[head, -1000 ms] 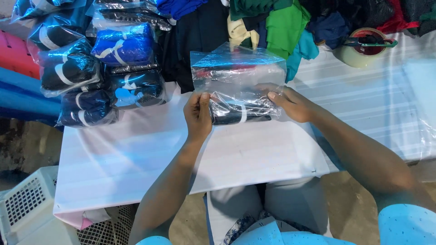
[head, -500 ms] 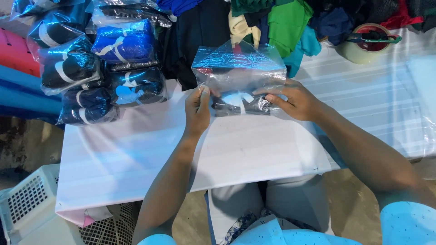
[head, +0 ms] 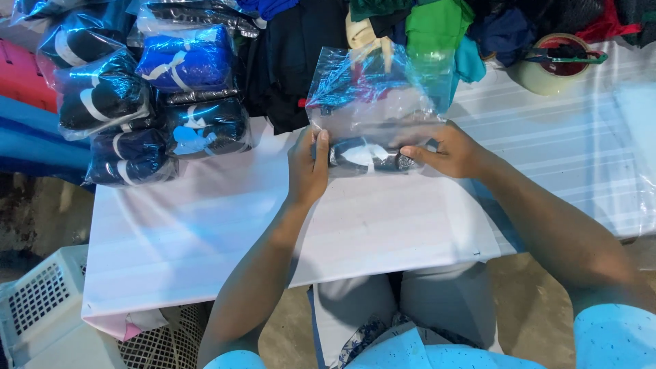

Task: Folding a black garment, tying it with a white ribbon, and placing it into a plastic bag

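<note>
A clear plastic bag (head: 374, 102) is gripped at its lower end by both hands. The left hand (head: 307, 171) is closed on the bag's left side, thumb laid along the plastic, and the right hand (head: 447, 152) is closed on the right side, fingertips pinched toward the middle. Between the two hands, inside the bag's bottom, a rolled dark garment with white markings (head: 365, 156) is held tight. The upper part of the bag is raised above the roll, loose and crinkled.

The bag is held over the white-covered table (head: 205, 232), near its far middle. To the left of the bag, a stack of bagged dark and blue garments (head: 147, 96) is piled on the table's far left corner. Just behind the bag, loose clothes (head: 430, 27) in green, black, blue and cream are heaped along the table's far edge. To the right of the bag, well apart, a tape roll (head: 550, 65) is seen with green-handled scissors (head: 567, 58) laid across it. Below the table's near left corner, a white plastic crate (head: 41, 307) is partly seen.
</note>
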